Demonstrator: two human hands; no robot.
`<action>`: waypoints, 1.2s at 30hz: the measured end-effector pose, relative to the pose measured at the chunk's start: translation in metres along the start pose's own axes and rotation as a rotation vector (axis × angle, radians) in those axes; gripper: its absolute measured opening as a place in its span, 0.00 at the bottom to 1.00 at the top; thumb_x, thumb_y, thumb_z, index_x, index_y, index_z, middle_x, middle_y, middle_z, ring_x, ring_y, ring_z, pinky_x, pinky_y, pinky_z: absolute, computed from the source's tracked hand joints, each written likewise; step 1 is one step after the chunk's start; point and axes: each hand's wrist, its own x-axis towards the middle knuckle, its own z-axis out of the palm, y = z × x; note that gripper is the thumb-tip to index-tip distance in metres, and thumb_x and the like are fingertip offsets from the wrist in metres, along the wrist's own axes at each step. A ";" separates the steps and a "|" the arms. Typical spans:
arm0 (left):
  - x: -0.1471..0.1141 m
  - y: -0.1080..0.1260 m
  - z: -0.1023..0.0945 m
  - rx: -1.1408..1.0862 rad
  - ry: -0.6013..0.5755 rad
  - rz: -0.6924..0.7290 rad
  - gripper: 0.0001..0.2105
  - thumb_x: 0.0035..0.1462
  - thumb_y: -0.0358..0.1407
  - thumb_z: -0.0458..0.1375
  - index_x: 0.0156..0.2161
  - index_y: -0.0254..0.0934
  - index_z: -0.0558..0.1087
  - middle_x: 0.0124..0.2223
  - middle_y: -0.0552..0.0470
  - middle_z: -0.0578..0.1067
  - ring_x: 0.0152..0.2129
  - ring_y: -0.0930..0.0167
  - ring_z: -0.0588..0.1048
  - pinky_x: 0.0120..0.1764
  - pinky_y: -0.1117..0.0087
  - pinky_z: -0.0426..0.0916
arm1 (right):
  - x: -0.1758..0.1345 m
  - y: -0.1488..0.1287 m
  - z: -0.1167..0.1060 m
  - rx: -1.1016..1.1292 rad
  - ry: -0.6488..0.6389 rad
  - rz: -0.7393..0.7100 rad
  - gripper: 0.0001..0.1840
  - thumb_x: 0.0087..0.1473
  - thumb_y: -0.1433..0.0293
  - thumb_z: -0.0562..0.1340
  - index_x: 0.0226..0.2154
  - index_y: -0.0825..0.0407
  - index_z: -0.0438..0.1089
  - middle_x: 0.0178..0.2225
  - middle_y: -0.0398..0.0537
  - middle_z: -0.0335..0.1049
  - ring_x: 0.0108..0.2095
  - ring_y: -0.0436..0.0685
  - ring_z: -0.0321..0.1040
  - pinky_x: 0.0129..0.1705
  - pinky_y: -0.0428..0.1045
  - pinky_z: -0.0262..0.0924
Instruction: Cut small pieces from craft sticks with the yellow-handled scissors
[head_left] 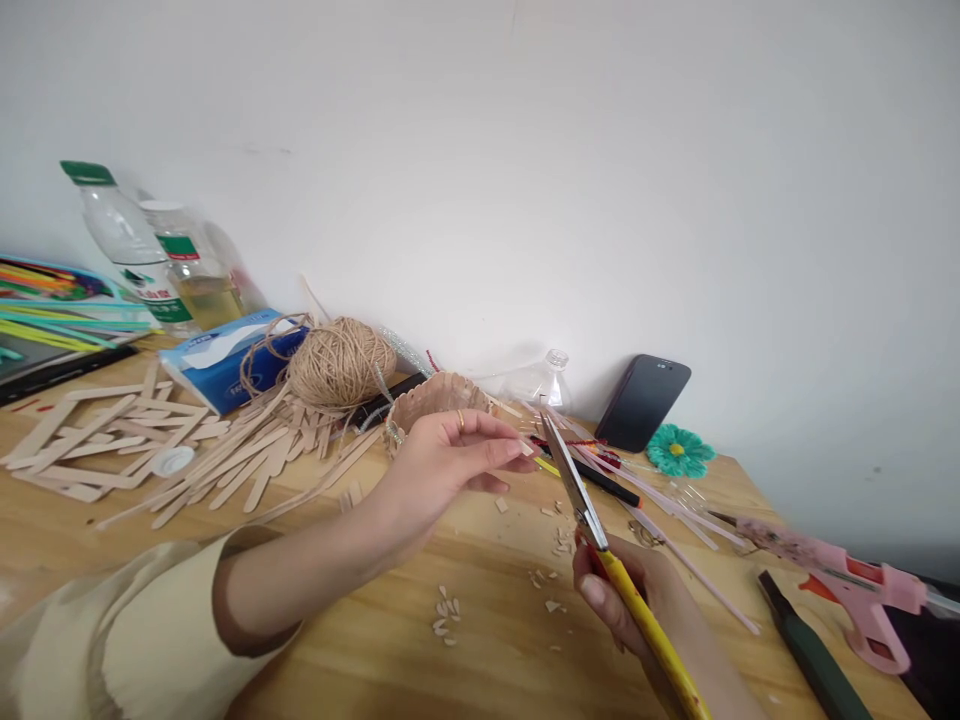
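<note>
Between thumb and fingers, my left hand [457, 455] pinches a small pale wood piece [526, 449] over the middle of the table. My right hand [626, 590] is closed round yellow-handled scissors [600, 530]. Their blades point up and away, just right of the wood piece and apart from it. Below my left hand lies a little group of petal-shaped wood chips [447, 612]. More wood scraps [553, 606] are scattered under the scissors. Behind my left hand stands a round basket of wood pieces [439, 400], partly hidden by it.
Craft sticks [255, 455], a twine ball [341, 362], a blue tissue pack [217, 350] and bottles [124, 235] crowd the left. Rightward are a phone [646, 400] leaning on the wall, a teal flower [679, 451], a pink glue gun [847, 590] and a dark green-handled tool [810, 645].
</note>
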 end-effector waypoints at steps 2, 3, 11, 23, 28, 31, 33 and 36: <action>0.000 0.000 -0.001 -0.026 0.018 0.002 0.06 0.43 0.32 0.65 0.28 0.34 0.74 0.29 0.53 0.76 0.29 0.74 0.74 0.29 0.76 0.66 | 0.000 0.001 0.000 0.039 -0.020 0.009 0.29 0.49 0.42 0.48 0.21 0.51 0.55 0.19 0.38 0.49 0.18 0.48 0.47 0.18 0.44 0.45; 0.000 0.000 -0.001 -0.038 0.030 -0.001 0.06 0.42 0.32 0.65 0.28 0.34 0.74 0.28 0.54 0.76 0.28 0.75 0.73 0.29 0.76 0.66 | 0.000 0.002 0.000 0.045 -0.026 0.003 0.29 0.49 0.41 0.47 0.21 0.51 0.56 0.19 0.38 0.49 0.18 0.48 0.48 0.18 0.44 0.45; 0.002 -0.002 -0.001 -0.053 0.050 -0.020 0.05 0.42 0.31 0.65 0.27 0.32 0.75 0.27 0.52 0.77 0.25 0.76 0.74 0.31 0.75 0.67 | 0.003 0.002 0.002 -0.012 -0.143 -0.001 0.30 0.47 0.40 0.47 0.25 0.51 0.57 0.22 0.41 0.54 0.23 0.51 0.51 0.23 0.45 0.46; 0.004 -0.002 -0.002 0.010 0.006 -0.033 0.04 0.43 0.31 0.64 0.26 0.32 0.74 0.25 0.53 0.75 0.24 0.77 0.72 0.27 0.77 0.67 | -0.001 -0.009 0.003 0.010 -0.167 0.088 0.33 0.45 0.37 0.44 0.22 0.51 0.51 0.21 0.38 0.46 0.23 0.50 0.43 0.23 0.45 0.38; 0.004 0.000 -0.002 0.016 0.002 -0.048 0.03 0.44 0.31 0.63 0.26 0.32 0.74 0.25 0.53 0.75 0.24 0.77 0.73 0.27 0.77 0.67 | 0.000 -0.007 0.003 0.012 -0.163 0.104 0.34 0.43 0.36 0.44 0.21 0.51 0.50 0.20 0.37 0.44 0.22 0.49 0.42 0.22 0.45 0.37; 0.005 0.000 -0.002 0.017 -0.005 -0.054 0.03 0.44 0.30 0.63 0.25 0.32 0.74 0.24 0.53 0.75 0.23 0.77 0.73 0.28 0.77 0.67 | 0.000 -0.004 0.003 -0.009 -0.157 0.105 0.33 0.44 0.36 0.45 0.20 0.50 0.50 0.20 0.38 0.44 0.22 0.49 0.42 0.22 0.45 0.36; 0.004 0.001 -0.002 0.022 -0.006 -0.053 0.03 0.44 0.30 0.63 0.25 0.32 0.74 0.24 0.53 0.75 0.23 0.77 0.72 0.27 0.77 0.67 | 0.000 -0.003 0.003 -0.018 -0.155 0.113 0.32 0.45 0.38 0.46 0.20 0.50 0.50 0.20 0.38 0.44 0.21 0.49 0.41 0.21 0.45 0.36; 0.003 0.001 -0.002 0.029 0.002 -0.046 0.04 0.45 0.31 0.63 0.25 0.32 0.74 0.24 0.53 0.75 0.23 0.77 0.72 0.27 0.77 0.67 | 0.000 -0.002 0.004 -0.049 -0.140 0.121 0.32 0.45 0.38 0.46 0.20 0.50 0.50 0.19 0.38 0.45 0.21 0.49 0.41 0.21 0.45 0.36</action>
